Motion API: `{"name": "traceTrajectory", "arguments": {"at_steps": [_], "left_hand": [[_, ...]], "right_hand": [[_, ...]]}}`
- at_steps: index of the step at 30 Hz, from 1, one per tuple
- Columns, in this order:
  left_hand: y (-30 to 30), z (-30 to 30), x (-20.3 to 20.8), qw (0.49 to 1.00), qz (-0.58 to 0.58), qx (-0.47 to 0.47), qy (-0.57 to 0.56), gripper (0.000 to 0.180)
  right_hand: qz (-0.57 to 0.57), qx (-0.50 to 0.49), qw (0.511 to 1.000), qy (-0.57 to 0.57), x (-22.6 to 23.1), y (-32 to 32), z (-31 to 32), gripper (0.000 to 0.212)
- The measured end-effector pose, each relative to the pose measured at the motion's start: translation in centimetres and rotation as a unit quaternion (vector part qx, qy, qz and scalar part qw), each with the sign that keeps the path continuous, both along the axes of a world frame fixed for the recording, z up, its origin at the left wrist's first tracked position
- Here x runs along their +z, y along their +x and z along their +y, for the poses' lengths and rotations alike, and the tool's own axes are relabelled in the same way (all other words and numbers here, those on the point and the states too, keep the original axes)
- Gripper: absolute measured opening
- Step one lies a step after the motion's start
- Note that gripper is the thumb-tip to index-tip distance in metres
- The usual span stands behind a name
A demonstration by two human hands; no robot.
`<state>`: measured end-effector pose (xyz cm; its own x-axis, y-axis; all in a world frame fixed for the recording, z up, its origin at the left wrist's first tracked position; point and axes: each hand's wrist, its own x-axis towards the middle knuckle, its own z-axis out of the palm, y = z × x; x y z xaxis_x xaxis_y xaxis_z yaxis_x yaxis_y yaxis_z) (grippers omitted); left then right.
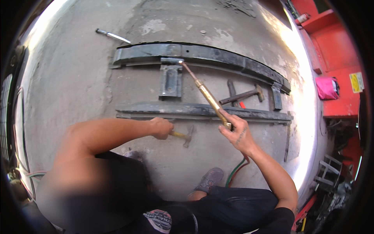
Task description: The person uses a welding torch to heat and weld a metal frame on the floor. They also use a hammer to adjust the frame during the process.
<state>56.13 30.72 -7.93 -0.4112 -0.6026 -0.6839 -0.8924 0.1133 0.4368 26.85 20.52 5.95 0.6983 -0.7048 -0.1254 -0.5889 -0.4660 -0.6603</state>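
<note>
My right hand (237, 130) is closed around the brass body of a gas torch (207, 94). The torch slants up and left, and its tip meets a small bright spot where a metal bracket (171, 78) joins the long, dark curved bumper bar (210, 54). Red and green hoses (238, 170) run down from below that hand. In my left hand (161, 128), fingers wrapped, is the handle of a hammer (182, 136); its head hangs over the floor. A second long metal bar (202, 110) lies between my hands and the bracket.
Beyond the nearer bar, another hammer (247, 95) crosses a dark-handled tool (232, 91) on the concrete. A chrome ratchet-like tool (113, 36) lies far left. Red cabinets (335, 50) with a pink bundle (327, 88) line the right. My shoe (211, 180) is close below.
</note>
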Motion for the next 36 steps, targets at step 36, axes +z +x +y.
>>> {"name": "traceTrajectory", "arguments": {"at_steps": [36], "left_hand": [[-0.3,-0.1,0.6,1.000,0.001,-0.005,-0.005,0.033]], "right_hand": [[0.023,-0.045,0.997,0.057,0.8,1.0,0.5,0.061]]}}
